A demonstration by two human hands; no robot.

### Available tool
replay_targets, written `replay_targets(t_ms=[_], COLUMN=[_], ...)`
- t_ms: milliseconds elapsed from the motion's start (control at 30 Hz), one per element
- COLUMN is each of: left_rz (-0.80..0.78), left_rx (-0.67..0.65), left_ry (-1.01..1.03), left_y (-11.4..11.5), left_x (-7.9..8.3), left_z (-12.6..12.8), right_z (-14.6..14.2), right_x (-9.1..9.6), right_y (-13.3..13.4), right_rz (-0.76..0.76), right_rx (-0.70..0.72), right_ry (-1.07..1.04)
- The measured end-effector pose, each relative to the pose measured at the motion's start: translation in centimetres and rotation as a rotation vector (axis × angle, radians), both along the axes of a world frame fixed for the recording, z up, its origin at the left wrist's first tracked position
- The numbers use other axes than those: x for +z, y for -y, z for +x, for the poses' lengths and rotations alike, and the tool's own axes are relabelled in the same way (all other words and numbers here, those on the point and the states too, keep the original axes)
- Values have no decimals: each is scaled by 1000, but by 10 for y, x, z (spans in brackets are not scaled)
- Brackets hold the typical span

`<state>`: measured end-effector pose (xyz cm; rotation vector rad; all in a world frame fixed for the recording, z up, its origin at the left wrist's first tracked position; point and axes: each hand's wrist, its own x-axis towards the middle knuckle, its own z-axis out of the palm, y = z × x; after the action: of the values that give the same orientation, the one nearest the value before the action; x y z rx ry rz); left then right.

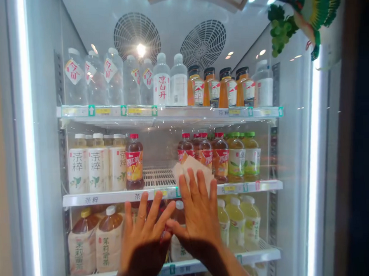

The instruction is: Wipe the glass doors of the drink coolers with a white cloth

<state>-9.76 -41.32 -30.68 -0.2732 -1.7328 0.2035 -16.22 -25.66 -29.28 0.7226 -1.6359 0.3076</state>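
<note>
In front of a glass-fronted drinks fridge, both my hands are raised at the lower middle of the head view. My right hand (pixel 197 209) holds a folded white paper tissue (pixel 201 170) flat under its stretched fingers, apparently against the glass. To its left, my left hand (pixel 146 226) is open and bare, its fingers spread and palm toward the fridge. The thumb of my right hand is close to the left hand's index finger. Behind the pane, a red-capped tea bottle (pixel 134 161) stands on the middle shelf, above my left hand.
Inside, clear water bottles (pixel 161 83) and amber bottles (pixel 228 88) line the top shelf (pixel 171 112). Green-capped bottles (pixel 252 155) stand on the middle shelf at right. A hummingbird decoration (pixel 312 14) is at upper right. Light strips (pixel 314 168) run up both sides.
</note>
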Motion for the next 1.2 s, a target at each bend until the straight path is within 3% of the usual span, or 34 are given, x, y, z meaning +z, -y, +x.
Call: replay_targets(t_ms=[67, 167, 233, 333, 400, 467, 567, 633, 700, 833, 900, 1033, 1100, 1200], left_rz=[-16, -62, -72, -55, -16, 50, 130, 152, 156, 146, 128, 108, 107, 124], left_rx=[-9, 11, 26, 46, 57, 63, 66, 65, 60, 54, 65, 89, 88, 57], left_ry=[21, 52, 39, 18, 16, 6, -15, -13, -15, -31, -37, -59, -65, -79], left_y=[7, 29, 52, 85, 100, 109, 111, 110, 109, 110, 110, 110, 109, 109], left_x=[-1, 6, 15, 27, 30, 27, 17, 10, 7, 6, 6, 6, 6, 6], left_z=[5, 16, 25, 38, 44, 47, 47, 46, 45, 43, 44, 43, 43, 43], right_z=[4, 12, 18, 26, 33, 40, 50, 54, 55, 53, 57, 64, 63, 58], right_x=[-5, -41, -51, -24, -3, -8, -53, -71, -60, -10, -17, -69, -70, -50], right_y=[6, 13, 24, 49, 67, 82, 98, 108, 117, 126, 128, 130, 130, 127], right_rz=[-31, -4, 54, 69, -1, -69, -59, -62, -98, -108, -108, -137, -125, -99], right_rx=[4, -12, -12, 3, 21, 19, -10, -24, -20, 18, 15, -14, -11, 8], right_ry=[31, 20, -11, 15, 33, 68, 114, 107, 97, 75, 98, 157, 154, 129])
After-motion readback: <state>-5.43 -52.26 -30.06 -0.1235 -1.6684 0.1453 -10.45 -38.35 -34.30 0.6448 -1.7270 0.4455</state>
